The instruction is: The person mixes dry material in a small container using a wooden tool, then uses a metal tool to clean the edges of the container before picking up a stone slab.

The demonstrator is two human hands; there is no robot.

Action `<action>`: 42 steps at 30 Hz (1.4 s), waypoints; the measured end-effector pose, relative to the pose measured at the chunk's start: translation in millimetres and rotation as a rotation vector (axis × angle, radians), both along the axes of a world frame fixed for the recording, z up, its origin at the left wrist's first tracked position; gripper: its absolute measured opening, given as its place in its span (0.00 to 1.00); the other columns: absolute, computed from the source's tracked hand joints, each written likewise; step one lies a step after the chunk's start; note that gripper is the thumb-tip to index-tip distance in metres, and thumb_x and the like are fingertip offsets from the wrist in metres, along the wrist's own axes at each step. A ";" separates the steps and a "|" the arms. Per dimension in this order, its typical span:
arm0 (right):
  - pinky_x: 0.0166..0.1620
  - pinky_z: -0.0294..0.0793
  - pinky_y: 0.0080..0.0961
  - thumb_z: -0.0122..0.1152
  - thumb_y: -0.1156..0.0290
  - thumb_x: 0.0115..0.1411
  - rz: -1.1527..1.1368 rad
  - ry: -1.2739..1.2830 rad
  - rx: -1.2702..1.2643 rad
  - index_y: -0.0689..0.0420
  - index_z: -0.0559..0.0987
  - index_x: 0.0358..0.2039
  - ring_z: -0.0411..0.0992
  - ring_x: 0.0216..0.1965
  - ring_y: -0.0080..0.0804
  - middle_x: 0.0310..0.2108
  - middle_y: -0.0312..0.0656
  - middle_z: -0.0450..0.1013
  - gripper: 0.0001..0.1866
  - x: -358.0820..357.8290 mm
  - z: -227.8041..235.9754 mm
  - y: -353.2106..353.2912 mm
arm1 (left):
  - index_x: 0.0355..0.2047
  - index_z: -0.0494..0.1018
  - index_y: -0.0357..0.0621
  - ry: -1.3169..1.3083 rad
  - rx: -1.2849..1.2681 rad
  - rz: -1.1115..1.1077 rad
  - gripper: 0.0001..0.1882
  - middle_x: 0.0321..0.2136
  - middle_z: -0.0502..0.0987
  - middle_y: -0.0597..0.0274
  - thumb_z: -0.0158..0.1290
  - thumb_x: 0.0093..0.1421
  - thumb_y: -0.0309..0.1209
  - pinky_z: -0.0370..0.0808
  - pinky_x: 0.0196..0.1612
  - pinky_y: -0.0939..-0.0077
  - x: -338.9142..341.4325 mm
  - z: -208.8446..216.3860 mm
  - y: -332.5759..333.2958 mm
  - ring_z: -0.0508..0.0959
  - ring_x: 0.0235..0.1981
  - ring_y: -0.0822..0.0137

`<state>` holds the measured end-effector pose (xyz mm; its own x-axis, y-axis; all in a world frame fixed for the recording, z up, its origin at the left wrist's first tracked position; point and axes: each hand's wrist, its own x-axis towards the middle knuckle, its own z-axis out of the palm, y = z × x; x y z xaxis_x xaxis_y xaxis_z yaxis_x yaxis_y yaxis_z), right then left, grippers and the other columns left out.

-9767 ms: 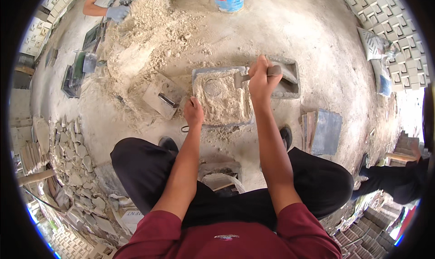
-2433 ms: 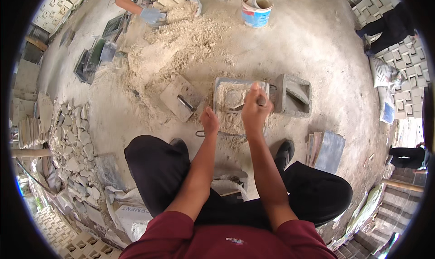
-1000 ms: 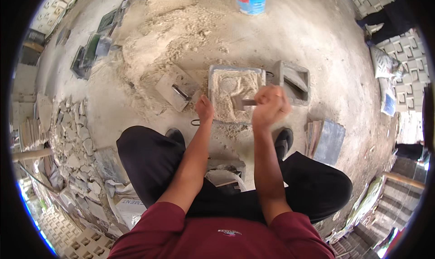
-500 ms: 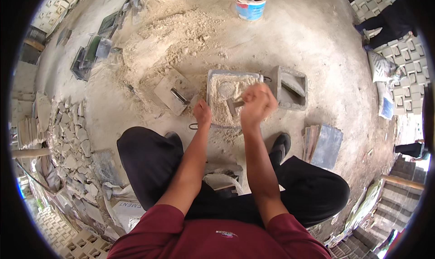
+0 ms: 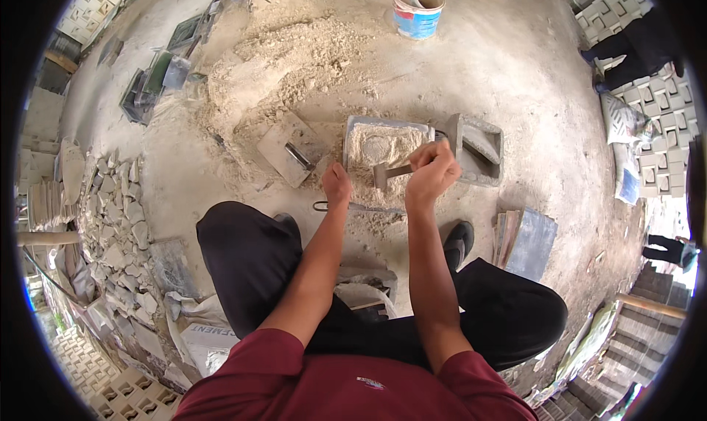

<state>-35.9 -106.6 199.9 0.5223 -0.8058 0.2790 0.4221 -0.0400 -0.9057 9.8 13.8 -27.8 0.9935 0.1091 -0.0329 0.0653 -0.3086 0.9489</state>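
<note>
My right hand (image 5: pixel 433 172) is closed round the handle of a hammer (image 5: pixel 381 177). Its head hangs over the near part of a rectangular mould (image 5: pixel 346 143) filled with pale, crumbly mix (image 5: pixel 405 143). A round mark shows in the surface of that mix. Beside the mould's left wall, my left hand (image 5: pixel 336 184) is curled into a fist; what its fingers grip, if anything, is hidden. Wire loops (image 5: pixel 320 206) stick out at the mould's near left and far right. Left of it lies a flat board (image 5: pixel 276 152) with a shiny metal cylinder (image 5: pixel 298 156) on top.
Just right of the mould is a grey open box (image 5: pixel 479 177) with a slab inside. Loose mix (image 5: pixel 272 60) is spread beyond, near a bucket (image 5: pixel 418 25). Thin plates (image 5: pixel 532 244) lie by my right foot, broken stones (image 5: pixel 114 222) at left. A person (image 5: pixel 637 49) stands far right.
My right hand has shifted slightly right and the hammer shows more clearly, its handle now lying more level. The left hand stays beside the mould. The whole view has shifted a little.
</note>
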 end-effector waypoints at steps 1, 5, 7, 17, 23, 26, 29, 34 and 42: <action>0.16 0.49 0.19 0.37 0.77 0.55 -0.015 -0.030 0.039 0.60 0.62 0.09 0.54 0.12 0.19 0.09 0.35 0.58 0.17 3.2 7.9 -0.4 | 0.17 0.56 0.35 -0.002 0.002 -0.001 0.18 0.14 0.57 0.53 0.35 0.61 0.33 0.57 0.23 0.62 1.8 0.7 2.3 0.57 0.17 0.62; 0.16 0.49 0.19 0.37 0.77 0.54 0.014 -0.210 -0.093 0.60 0.61 0.09 0.52 0.12 0.18 0.09 0.35 0.58 0.17 -8.4 21.1 -4.9 | 0.17 0.57 0.33 0.059 -0.026 0.006 0.18 0.14 0.58 0.50 0.35 0.60 0.33 0.58 0.25 0.60 1.2 -0.8 -1.7 0.58 0.17 0.59; 0.16 0.47 0.19 0.35 0.78 0.54 0.025 0.066 -0.080 0.59 0.60 0.08 0.51 0.12 0.18 0.09 0.34 0.57 0.17 5.1 -0.4 1.5 | 0.18 0.57 0.33 0.105 -0.040 0.010 0.18 0.15 0.59 0.49 0.35 0.60 0.34 0.58 0.26 0.60 2.3 -4.0 0.0 0.58 0.17 0.57; 0.13 0.44 0.19 0.35 0.79 0.50 0.079 0.030 -0.076 0.57 0.58 0.06 0.49 0.10 0.17 0.07 0.31 0.55 0.16 -0.2 -7.8 -7.1 | 0.19 0.62 0.32 0.088 0.100 -0.022 0.19 0.18 0.65 0.43 0.34 0.60 0.35 0.61 0.28 0.56 0.4 -1.0 -1.4 0.65 0.20 0.48; 0.13 0.44 0.20 0.36 0.77 0.54 0.252 -0.262 0.076 0.58 0.61 0.07 0.49 0.11 0.17 0.08 0.33 0.55 0.18 -23.4 15.7 -26.0 | 0.19 0.64 0.31 0.055 0.117 0.020 0.20 0.18 0.67 0.41 0.35 0.59 0.36 0.62 0.28 0.54 5.6 -3.3 -1.2 0.68 0.21 0.45; 0.12 0.41 0.19 0.32 0.69 0.59 0.245 0.060 -0.083 0.54 0.59 0.08 0.45 0.09 0.19 0.06 0.33 0.52 0.21 -2.8 -13.2 -20.6 | 0.18 0.63 0.31 0.041 0.132 -0.006 0.21 0.17 0.66 0.41 0.35 0.59 0.36 0.61 0.27 0.55 2.7 -2.3 -2.3 0.67 0.20 0.46; 0.12 0.40 0.19 0.31 0.67 0.59 0.358 -0.084 -0.211 0.54 0.59 0.08 0.45 0.09 0.19 0.06 0.33 0.52 0.22 -11.2 8.3 -28.2 | 0.17 0.61 0.31 0.015 0.109 0.022 0.20 0.15 0.64 0.44 0.36 0.60 0.36 0.60 0.26 0.57 3.9 -0.1 1.5 0.64 0.18 0.50; 0.12 0.41 0.21 0.33 0.65 0.59 0.432 0.021 -0.309 0.55 0.58 0.08 0.45 0.08 0.20 0.06 0.34 0.51 0.22 -22.8 -20.0 -43.6 | 0.18 0.57 0.32 -0.005 0.054 -0.031 0.20 0.13 0.59 0.52 0.37 0.61 0.36 0.58 0.24 0.60 -2.1 19.1 -13.1 0.59 0.17 0.59; 0.16 0.45 0.24 0.40 0.67 0.52 0.626 0.115 -0.105 0.59 0.59 0.04 0.49 0.11 0.22 0.06 0.36 0.54 0.21 -30.0 2.2 -19.8 | 0.20 0.58 0.34 -0.034 0.085 0.021 0.19 0.16 0.61 0.51 0.36 0.62 0.38 0.59 0.25 0.61 1.0 9.2 -3.3 0.59 0.18 0.61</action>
